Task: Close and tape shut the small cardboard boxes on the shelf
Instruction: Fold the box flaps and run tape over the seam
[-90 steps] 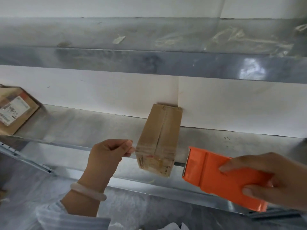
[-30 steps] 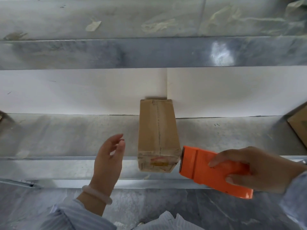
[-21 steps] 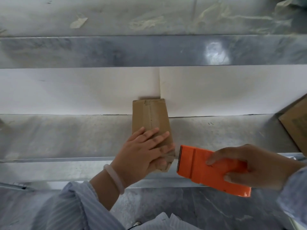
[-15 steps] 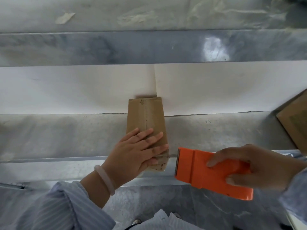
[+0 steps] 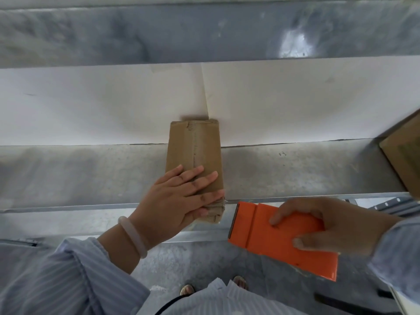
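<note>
A small cardboard box (image 5: pixel 194 153) stands on a metal shelf (image 5: pixel 295 169), its far end against the white back wall (image 5: pixel 91 105) and its near end overhanging the shelf's front edge. The left hand (image 5: pixel 179 201) lies flat on the near part of the box top, fingers straight and spread, a pale bangle (image 5: pixel 134 235) on the wrist. Just right of the box, off the shelf, the right hand (image 5: pixel 329 226) grips an orange tape dispenser (image 5: pixel 275 239), fingers curled over it. Another box (image 5: pixel 404 153) sits at the far right.
</note>
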The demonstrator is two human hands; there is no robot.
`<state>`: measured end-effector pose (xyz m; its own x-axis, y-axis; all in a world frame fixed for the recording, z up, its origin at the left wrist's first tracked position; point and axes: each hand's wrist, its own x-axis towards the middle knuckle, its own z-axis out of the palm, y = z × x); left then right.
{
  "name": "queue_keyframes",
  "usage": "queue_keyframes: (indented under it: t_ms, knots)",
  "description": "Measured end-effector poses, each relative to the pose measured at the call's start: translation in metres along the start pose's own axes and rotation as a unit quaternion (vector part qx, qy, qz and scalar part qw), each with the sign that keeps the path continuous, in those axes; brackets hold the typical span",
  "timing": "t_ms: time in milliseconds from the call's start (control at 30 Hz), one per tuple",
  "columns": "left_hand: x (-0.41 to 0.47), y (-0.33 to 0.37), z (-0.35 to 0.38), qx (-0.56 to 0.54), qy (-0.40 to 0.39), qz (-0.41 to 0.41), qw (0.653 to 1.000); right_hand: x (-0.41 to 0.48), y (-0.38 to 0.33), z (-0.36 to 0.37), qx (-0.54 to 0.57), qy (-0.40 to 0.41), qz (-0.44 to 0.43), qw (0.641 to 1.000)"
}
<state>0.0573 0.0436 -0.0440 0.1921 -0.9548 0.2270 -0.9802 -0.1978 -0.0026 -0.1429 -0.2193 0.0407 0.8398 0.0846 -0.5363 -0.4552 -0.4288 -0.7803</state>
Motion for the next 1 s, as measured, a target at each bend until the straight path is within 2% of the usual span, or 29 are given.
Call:
queue_keyframes:
  t_ms: [200,367,433,467,500,567,667,867,1000]
  knots:
    - [0.005,-0.006,-0.002,-0.009,-0.013,-0.012,1.000,0.013,-0.008,0.012,0.024,0.078,0.005,0.997]
    - [0.006,-0.009,-0.002,-0.022,-0.027,-0.012,0.999,0.027,-0.018,0.008,-0.029,0.081,0.018,0.996]
    - [0.007,-0.009,-0.006,-0.031,-0.027,-0.013,0.999,0.033,0.002,0.011,-0.158,0.060,0.076,0.983]
    - [0.009,-0.011,-0.007,-0.035,-0.025,-0.016,0.999,0.030,0.014,0.017,-0.251,0.029,0.124,0.960]
    - [0.010,-0.013,-0.007,-0.037,-0.028,-0.016,0.999,0.026,0.036,0.026,-0.300,0.033,0.163,0.939]
    - [0.007,-0.013,-0.005,-0.043,-0.032,-0.023,0.998,0.020,0.069,0.041,-0.273,0.064,0.175,0.944]
    - [0.011,-0.013,-0.004,-0.041,-0.024,-0.017,0.999,0.016,0.072,0.035,-0.224,0.059,0.203,0.952]
    - [0.010,-0.012,-0.006,-0.044,-0.027,-0.023,0.998,0.019,0.040,-0.011,-0.159,0.235,0.084,0.955]
    - [0.011,-0.011,-0.008,-0.051,-0.019,-0.028,0.998,0.036,0.032,-0.030,-0.274,0.269,0.052,0.922]
